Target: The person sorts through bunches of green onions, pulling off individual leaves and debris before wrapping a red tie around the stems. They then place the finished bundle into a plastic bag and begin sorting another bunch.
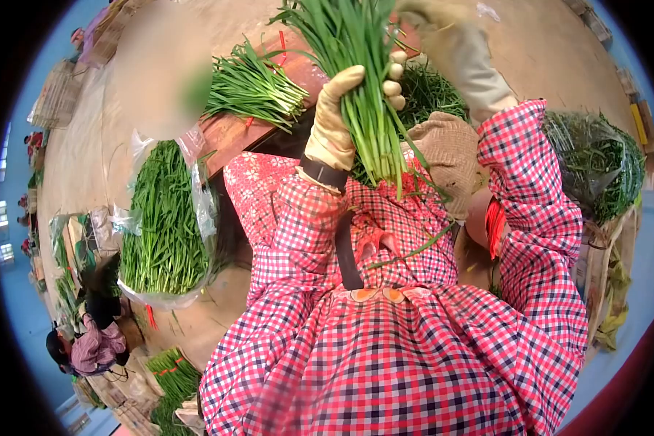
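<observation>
Here's my left hand [332, 120], gloved and clamped round a bunch of green stalks [363, 94], thumb on the near face, fingers curling round from the right! The bunch stands up in front of my chest, pale cut ends pointing down toward me, leafy tips fanning out far. My right hand [443, 33] is up beside the leaves, on the right, and it's a blur; I can't tell whether its fingers are apart or together.

So how do I play this? I'd say firm but not hard: enough squeeze that no stalk slides, not so much that they bruise. Those ends look uneven, so I judge a little levelling would pay off, with the right hand combing strays lightly, along the leaves rather than across them.

Outward now! One loose leaf [414, 251] lies across my checked clothing, a stray worth watching. Just left, another bunch [258, 87] rests on the reddish board [221, 134]. To the right, beyond the brown knitted cloth [443, 156], sits a heap of loose greens [430, 91], and red strips [495, 225] hang by my right sleeve. Wider still, bagged greens [163, 218] stand left, and a stuffed clear bag [596, 167] sits far right.
</observation>
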The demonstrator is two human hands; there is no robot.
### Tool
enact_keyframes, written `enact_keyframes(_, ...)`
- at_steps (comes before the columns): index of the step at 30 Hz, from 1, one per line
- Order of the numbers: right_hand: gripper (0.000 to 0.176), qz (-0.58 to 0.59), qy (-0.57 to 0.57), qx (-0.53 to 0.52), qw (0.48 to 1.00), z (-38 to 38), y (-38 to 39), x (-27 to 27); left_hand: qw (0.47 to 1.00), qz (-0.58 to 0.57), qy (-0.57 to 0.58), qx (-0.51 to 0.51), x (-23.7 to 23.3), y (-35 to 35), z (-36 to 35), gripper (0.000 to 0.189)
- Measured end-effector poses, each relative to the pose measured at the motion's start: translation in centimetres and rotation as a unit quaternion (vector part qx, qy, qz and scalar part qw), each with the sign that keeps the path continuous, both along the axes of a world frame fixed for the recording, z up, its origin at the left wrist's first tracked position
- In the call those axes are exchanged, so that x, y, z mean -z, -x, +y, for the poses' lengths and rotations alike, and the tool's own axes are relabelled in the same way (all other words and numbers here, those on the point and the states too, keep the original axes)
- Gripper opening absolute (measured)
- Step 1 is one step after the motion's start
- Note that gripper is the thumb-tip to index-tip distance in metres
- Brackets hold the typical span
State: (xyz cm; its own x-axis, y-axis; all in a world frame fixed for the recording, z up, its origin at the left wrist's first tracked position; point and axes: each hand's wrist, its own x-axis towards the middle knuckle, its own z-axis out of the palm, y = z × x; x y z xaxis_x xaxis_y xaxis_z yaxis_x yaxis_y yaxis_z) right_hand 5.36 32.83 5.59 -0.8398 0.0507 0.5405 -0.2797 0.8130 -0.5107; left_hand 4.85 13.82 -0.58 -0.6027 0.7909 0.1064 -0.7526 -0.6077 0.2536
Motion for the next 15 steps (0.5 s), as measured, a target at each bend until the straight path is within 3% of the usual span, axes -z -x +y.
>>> enact_keyframes(1,0.011,0.022,0.076,0.017,0.997,0.3,-0.1,0.0,0.999,0.001,-0.036,-0.012,-0.5,-0.1,0.1,0.059)
enact_keyframes(2,0.017,-0.018,-0.031,0.104,0.994,1.8,-0.1,0.4,0.998,0.022,-0.051,-0.034,-0.2,0.2,-0.1,0.066)
enact_keyframes(5,0.018,-0.167,0.136,-0.052,0.975,3.0,-3.9,1.1,0.995,0.006,-0.071,-0.063,-0.3,0.9,-0.7,0.066)
enact_keyframes(7,0.021,-0.071,0.118,-0.070,0.988,1.4,-7.1,1.0,0.995,0.003,-0.068,-0.079,-0.4,1.4,-0.9,0.065)
enact_keyframes(8,0.023,-0.083,0.173,-0.093,0.977,0.1,-8.9,0.2,0.994,0.001,-0.066,-0.087,-0.3,1.6,-1.0,0.065)
enact_keyframes(11,0.028,0.010,0.049,-0.169,0.984,-2.6,-10.0,-0.7,0.993,0.010,-0.018,-0.113,0.0,1.8,-0.9,0.060)
enact_keyframes(13,0.028,0.002,-0.106,-0.164,0.981,-3.5,-9.5,-0.3,0.994,0.013,-0.010,-0.111,0.2,2.0,-0.6,0.058)
enact_keyframes(15,0.025,0.074,-0.205,-0.162,0.962,-3.7,-9.0,0.4,0.993,0.010,0.001,-0.113,0.4,2.0,-0.5,0.056)
